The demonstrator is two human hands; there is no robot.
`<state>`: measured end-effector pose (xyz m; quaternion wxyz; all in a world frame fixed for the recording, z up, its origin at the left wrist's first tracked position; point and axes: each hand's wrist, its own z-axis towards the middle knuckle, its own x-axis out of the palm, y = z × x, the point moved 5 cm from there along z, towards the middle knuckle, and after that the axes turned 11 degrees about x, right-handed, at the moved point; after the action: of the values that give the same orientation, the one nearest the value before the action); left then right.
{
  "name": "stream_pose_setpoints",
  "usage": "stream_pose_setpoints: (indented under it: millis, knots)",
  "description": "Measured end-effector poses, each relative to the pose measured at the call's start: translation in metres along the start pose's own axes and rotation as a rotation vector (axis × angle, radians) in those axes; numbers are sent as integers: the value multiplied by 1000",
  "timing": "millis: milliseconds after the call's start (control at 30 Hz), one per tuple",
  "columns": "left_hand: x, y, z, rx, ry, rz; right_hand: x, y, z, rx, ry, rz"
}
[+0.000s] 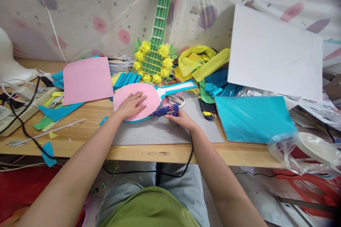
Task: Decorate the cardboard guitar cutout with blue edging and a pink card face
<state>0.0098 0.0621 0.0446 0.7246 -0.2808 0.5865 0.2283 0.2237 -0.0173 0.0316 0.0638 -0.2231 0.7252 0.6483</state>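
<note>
A flat paddle-shaped cutout (pixel 138 94) lies on the grey cutting mat (pixel 165 131), its round body pink, its narrow neck white with a blue border. My left hand (pixel 132 105) rests flat on the pink face, fingers spread. In my right hand (pixel 181 117) is a dark blue glue gun (pixel 167 110). Its nozzle points left, at the lower edge of the pink body; whether it touches cannot be made out. The cord hangs from my right hand over the table edge. Behind the neck, scissors (pixel 177 100) lie partly covered.
A green paper guitar with yellow flowers (pixel 157 53) leans at the back. Pink paper (pixel 87 81) lies left, near a power strip (pixel 23 108). To the right are a box cutter (pixel 206 109), a blue sheet (pixel 253 118), a white board (pixel 274 53) and a wrapped roll (pixel 306 149).
</note>
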Motion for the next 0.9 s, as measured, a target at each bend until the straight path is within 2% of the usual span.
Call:
stream_pose_setpoints:
  millis: [267,667,900]
  knots:
    - [0,0,1,2,-5,-5,0,0,0,-4,6,-8]
    - [0,1,-1,10,-7,-23,-21,-10,-3,134,-87,2]
    - [-1,-1,-1,10,-7,-27,-31,-17,-2,162,-189,-7]
